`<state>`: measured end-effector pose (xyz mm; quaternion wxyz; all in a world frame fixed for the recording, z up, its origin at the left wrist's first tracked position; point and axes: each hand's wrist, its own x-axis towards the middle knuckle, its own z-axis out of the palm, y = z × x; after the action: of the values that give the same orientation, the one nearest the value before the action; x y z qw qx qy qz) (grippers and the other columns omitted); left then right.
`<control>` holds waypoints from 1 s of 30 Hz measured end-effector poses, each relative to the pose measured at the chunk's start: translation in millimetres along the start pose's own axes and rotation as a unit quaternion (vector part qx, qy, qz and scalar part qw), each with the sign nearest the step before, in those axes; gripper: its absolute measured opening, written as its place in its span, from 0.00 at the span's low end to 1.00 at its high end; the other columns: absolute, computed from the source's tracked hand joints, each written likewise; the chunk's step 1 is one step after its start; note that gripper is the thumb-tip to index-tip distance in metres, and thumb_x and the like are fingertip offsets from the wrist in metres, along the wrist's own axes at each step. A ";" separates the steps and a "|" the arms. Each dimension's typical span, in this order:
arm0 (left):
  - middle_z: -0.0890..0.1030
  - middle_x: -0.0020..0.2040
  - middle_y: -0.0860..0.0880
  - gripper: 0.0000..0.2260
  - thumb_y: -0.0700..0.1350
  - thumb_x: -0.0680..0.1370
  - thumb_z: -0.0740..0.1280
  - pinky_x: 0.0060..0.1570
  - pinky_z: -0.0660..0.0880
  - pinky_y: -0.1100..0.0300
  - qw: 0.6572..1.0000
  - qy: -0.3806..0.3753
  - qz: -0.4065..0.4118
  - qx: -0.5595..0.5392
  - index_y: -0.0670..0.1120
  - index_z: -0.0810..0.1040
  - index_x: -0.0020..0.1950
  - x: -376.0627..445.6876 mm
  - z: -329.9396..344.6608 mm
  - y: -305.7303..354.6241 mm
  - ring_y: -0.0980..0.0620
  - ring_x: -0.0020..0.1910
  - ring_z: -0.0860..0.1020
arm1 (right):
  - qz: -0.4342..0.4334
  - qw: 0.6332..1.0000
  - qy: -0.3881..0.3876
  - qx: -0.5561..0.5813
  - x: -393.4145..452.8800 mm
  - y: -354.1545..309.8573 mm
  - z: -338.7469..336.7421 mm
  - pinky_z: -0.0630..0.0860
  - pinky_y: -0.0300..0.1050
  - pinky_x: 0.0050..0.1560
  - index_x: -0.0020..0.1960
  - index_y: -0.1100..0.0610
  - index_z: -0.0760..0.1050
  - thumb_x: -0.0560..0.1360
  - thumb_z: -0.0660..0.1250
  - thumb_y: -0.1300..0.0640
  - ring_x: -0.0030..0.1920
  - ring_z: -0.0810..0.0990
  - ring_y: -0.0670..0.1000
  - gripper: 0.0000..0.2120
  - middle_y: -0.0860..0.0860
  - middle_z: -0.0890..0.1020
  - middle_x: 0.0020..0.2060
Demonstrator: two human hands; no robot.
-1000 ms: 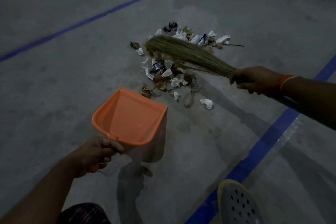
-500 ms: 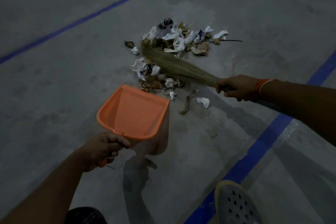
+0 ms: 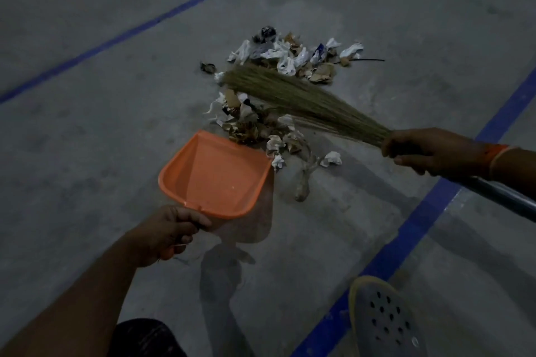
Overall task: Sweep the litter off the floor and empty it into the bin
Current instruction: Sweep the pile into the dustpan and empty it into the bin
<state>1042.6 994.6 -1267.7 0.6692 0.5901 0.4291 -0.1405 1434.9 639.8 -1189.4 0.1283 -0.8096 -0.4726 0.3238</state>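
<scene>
orange dustpan sits tilted on the concrete floor, your left hand curled round its handle. your right hand grips the grass broom, whose bristles lie across the litter pile. the litter lies between your hands, its near edge touching the dustpan's lip.

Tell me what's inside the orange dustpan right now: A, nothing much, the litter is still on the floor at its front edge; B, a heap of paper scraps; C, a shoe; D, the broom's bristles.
A: the orange dustpan, held by the left hand, shows a bare inside, while the litter lies on the floor just beyond its front edge, with the broom in the right hand laid across the pile.
</scene>
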 end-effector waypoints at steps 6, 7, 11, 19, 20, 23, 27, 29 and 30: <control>0.76 0.28 0.46 0.13 0.25 0.79 0.56 0.22 0.60 0.67 1.000 -0.013 -0.016 -0.001 0.30 0.79 0.52 -17.2 -8.8 -1.4 0.56 0.21 0.67 | 0.005 0.998 -0.011 -0.063 47.1 1.0 -12.4 0.79 0.43 0.34 0.56 0.41 0.72 0.80 0.63 0.55 0.32 0.80 0.47 0.09 0.50 0.81 0.44; 0.77 0.27 0.47 0.12 0.25 0.80 0.56 0.22 0.60 0.67 1.000 -0.019 -0.020 -0.001 0.30 0.78 0.53 -18.9 -8.8 -1.3 0.57 0.21 0.67 | 0.008 0.997 -0.012 -0.070 58.3 2.5 -12.6 0.78 0.43 0.34 0.56 0.42 0.72 0.80 0.64 0.56 0.33 0.81 0.48 0.09 0.51 0.81 0.44; 0.77 0.26 0.48 0.12 0.26 0.80 0.56 0.21 0.59 0.67 0.999 -0.021 -0.032 0.008 0.30 0.79 0.53 -15.9 -11.2 -2.9 0.57 0.20 0.67 | 0.018 0.996 -0.028 -0.085 99.0 5.8 -2.1 0.75 0.40 0.34 0.58 0.45 0.72 0.80 0.65 0.56 0.33 0.83 0.50 0.09 0.54 0.82 0.48; 0.81 0.32 0.46 0.14 0.26 0.79 0.56 0.23 0.59 0.67 1.000 -0.016 -0.017 -0.011 0.34 0.81 0.51 12.9 -1.9 5.2 0.57 0.23 0.68 | -0.029 0.991 -0.081 -0.101 102.9 -4.6 32.1 0.78 0.39 0.35 0.55 0.43 0.72 0.80 0.63 0.57 0.31 0.81 0.44 0.09 0.50 0.80 0.46; 0.81 0.32 0.47 0.14 0.26 0.79 0.55 0.22 0.60 0.68 1.000 -0.018 -0.016 -0.013 0.34 0.80 0.52 14.5 1.7 7.4 0.57 0.22 0.68 | -0.038 0.991 -0.086 -0.097 95.7 -5.5 38.2 0.77 0.36 0.34 0.56 0.43 0.72 0.80 0.64 0.57 0.32 0.80 0.43 0.10 0.47 0.80 0.46; 0.82 0.32 0.48 0.13 0.26 0.79 0.56 0.20 0.61 0.68 0.999 -0.018 -0.020 -0.022 0.34 0.79 0.53 18.5 5.2 7.3 0.58 0.22 0.68 | -0.061 0.992 -0.088 -0.071 72.0 -10.2 54.8 0.76 0.34 0.36 0.56 0.42 0.73 0.79 0.64 0.56 0.35 0.79 0.43 0.10 0.43 0.78 0.44; 0.81 0.31 0.48 0.13 0.27 0.80 0.56 0.20 0.61 0.69 0.999 -0.010 -0.022 -0.030 0.34 0.80 0.53 18.2 6.6 6.2 0.58 0.22 0.68 | -0.088 0.990 -0.093 -0.057 42.6 -17.3 65.9 0.72 0.28 0.39 0.54 0.43 0.73 0.79 0.65 0.57 0.40 0.78 0.37 0.10 0.41 0.77 0.44; 0.81 0.32 0.48 0.13 0.27 0.80 0.56 0.21 0.61 0.68 0.999 -0.011 -0.020 -0.034 0.35 0.80 0.52 17.9 7.7 5.8 0.58 0.23 0.68 | -0.097 0.990 -0.095 -0.049 27.4 -18.9 68.5 0.71 0.27 0.43 0.55 0.45 0.74 0.78 0.66 0.59 0.45 0.76 0.36 0.10 0.41 0.77 0.46; 0.82 0.33 0.48 0.13 0.27 0.80 0.56 0.22 0.61 0.68 0.999 -0.011 -0.018 -0.033 0.35 0.80 0.52 18.1 8.4 5.2 0.58 0.23 0.68 | -0.100 0.990 -0.094 -0.044 19.9 -18.9 69.1 0.71 0.28 0.43 0.56 0.46 0.75 0.78 0.67 0.59 0.45 0.76 0.36 0.11 0.41 0.77 0.46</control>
<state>1060.3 994.1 -1278.1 0.6905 0.5581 0.4368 -0.1446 1384.2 659.7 -1240.0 0.0794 -0.7291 -0.5752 0.3624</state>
